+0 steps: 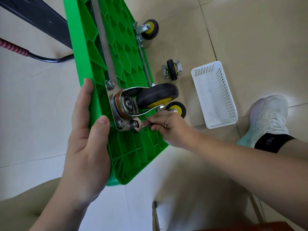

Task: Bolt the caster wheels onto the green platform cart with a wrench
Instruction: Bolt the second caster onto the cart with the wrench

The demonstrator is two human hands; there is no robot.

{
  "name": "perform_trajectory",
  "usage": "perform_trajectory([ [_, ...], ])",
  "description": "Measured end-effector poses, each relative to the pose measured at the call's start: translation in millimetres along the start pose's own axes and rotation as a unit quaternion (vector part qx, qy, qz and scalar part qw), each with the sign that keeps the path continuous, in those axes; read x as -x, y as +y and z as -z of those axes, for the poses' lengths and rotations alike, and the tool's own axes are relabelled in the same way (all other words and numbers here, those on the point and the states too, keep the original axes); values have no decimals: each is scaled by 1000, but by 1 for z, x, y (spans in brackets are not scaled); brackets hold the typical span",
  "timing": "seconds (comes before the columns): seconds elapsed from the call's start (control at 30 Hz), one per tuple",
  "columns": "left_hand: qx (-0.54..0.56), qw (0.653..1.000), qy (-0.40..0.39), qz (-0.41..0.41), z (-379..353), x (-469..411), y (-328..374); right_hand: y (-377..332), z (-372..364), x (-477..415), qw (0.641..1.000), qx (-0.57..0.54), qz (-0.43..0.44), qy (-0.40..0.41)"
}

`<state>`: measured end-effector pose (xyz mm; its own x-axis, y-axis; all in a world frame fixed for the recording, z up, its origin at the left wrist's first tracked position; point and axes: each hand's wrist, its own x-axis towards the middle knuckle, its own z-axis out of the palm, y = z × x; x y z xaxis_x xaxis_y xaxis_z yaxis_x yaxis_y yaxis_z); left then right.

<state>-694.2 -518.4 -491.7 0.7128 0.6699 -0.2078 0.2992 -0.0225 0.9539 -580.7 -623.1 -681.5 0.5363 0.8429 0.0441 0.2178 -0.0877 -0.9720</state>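
Wrench [140,125] in right hand [166,129], likely on bolt [134,123]; left hand [86,135] grips cart [130,150] edge

the one view comes from a wide-angle camera on the person's head, tipped steeply down at the tiled floor [250,39]. it sits close over the left hand [86,144] and the right hand [168,129] pinching the wrench [141,125]; both forearms enter from the bottom edge. the green cart [130,152], gripped by the left hand, runs away toward the top. a white basket [223,97] and a shoe [268,117] fall at the right.
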Motion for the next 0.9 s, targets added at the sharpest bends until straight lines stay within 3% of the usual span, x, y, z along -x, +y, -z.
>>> perform_trajectory([
  [0.2, -33, 999, 0, -2, 4, -3, -2, -17, 4, 11, 987, -59, -152, 17],
  [0.47, -91, 996, 22, 12, -3, 0, 7, -43, -5, 29, 956, -98, -261, 88],
  [0.9, -155, 987, 21, 23, -6, 3, 16, -84, -22, 53, 906, -157, -360, 160],
])
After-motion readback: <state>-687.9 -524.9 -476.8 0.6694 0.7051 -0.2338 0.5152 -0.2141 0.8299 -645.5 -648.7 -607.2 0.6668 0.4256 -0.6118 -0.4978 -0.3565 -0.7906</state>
